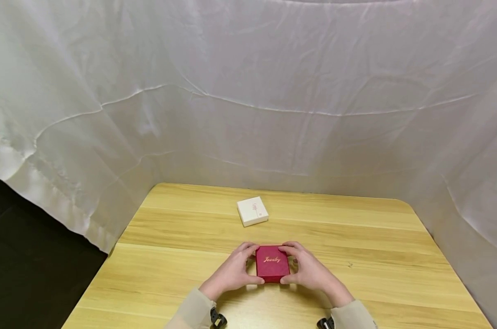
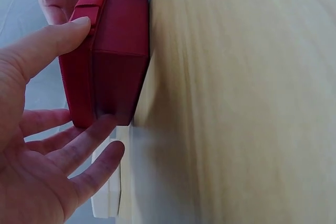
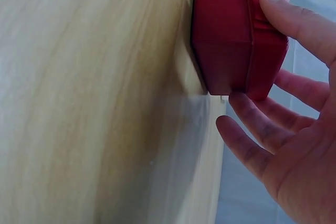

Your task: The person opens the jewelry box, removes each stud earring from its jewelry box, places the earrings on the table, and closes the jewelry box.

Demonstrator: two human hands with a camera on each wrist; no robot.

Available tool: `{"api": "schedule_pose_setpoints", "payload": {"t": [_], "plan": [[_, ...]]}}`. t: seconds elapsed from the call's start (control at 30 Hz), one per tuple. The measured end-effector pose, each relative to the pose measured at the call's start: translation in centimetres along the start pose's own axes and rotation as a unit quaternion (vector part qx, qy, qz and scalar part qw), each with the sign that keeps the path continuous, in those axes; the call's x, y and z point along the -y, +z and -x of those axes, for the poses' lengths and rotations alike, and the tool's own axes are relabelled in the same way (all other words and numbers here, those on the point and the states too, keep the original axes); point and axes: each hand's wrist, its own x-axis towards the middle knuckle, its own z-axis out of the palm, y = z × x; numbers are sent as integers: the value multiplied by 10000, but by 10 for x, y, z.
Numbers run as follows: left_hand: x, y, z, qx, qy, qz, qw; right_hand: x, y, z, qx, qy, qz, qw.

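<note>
Pale curtain [image 1: 273,82] fills the top of the head view, wood bench [image 1: 396,274] runs across the bottom. Low centre, both hands are half-curled: left hand [image 1: 233,269] and right hand [image 1: 310,270] each pinch a side of the red box [image 1: 272,267], gold "Jewelry" facing up. White box [image 1: 248,208] sits higher, a bit below mid-frame.

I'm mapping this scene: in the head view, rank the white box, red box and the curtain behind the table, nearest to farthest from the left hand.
1. Red box: touching the left hand, on its right.
2. White box: farther back on the table.
3. Curtain: behind the table's far edge.
</note>
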Motion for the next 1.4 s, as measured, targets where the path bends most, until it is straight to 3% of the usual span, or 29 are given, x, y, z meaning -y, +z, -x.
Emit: {"api": "schedule_pose_setpoints", "payload": {"t": [0.93, 1.4], "plan": [[0, 5, -2, 194, -132, -314, 9992, -1, 10, 0, -47, 74, 261, 9996], [0, 9, -3, 87, -121, -466, 9988, -2, 13, 1, -106, 14, 307, 9995]]}}
